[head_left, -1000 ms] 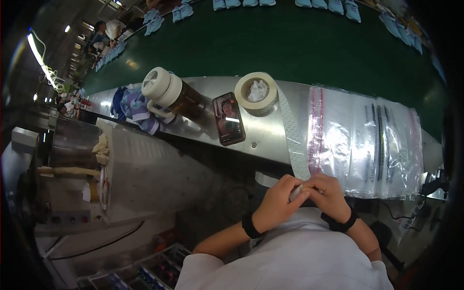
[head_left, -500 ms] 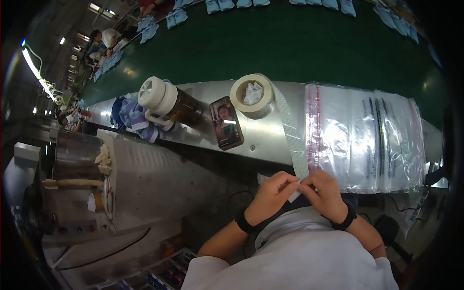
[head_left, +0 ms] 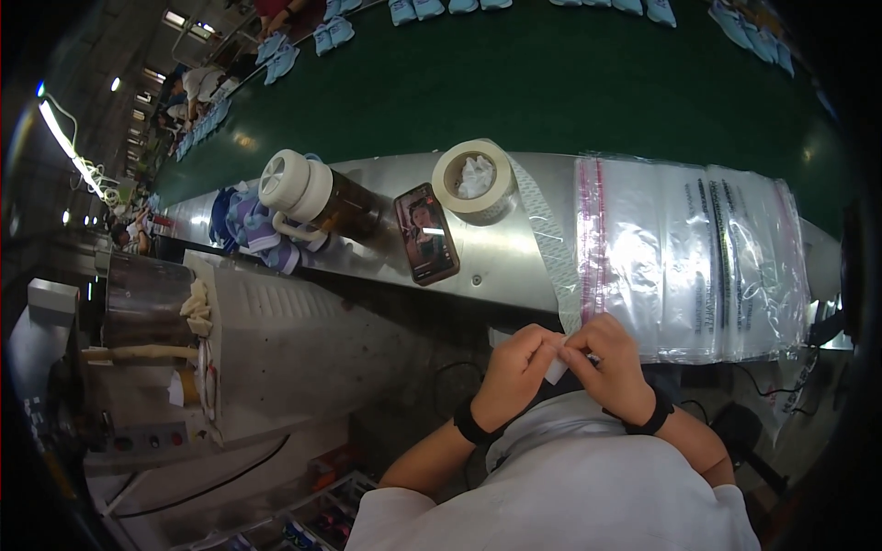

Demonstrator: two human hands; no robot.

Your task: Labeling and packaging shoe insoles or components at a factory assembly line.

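Observation:
My left hand and my right hand meet at the near edge of the bench, thumbs and fingertips pinched together. Between them is the end of a pale, patterned strip, and a small white piece shows just below the fingertips. The strip runs back over the metal bench to a wide roll with crumpled white paper in its core. Beside my right hand lies a stack of clear plastic bags with a pink band along one side. What exactly the fingertips pinch is partly hidden.
A phone and a bottle of dark liquid lie left of the roll, with purple-blue fabric behind. Beyond the bench, a green conveyor belt carries light-blue shoes. A grey machine stands at left; people work farther off.
My right hand has shifted slightly up and left, still pinching. The white piece beneath the fingertips looks a little more upright. The view has moved slightly; the bench items stay in place.

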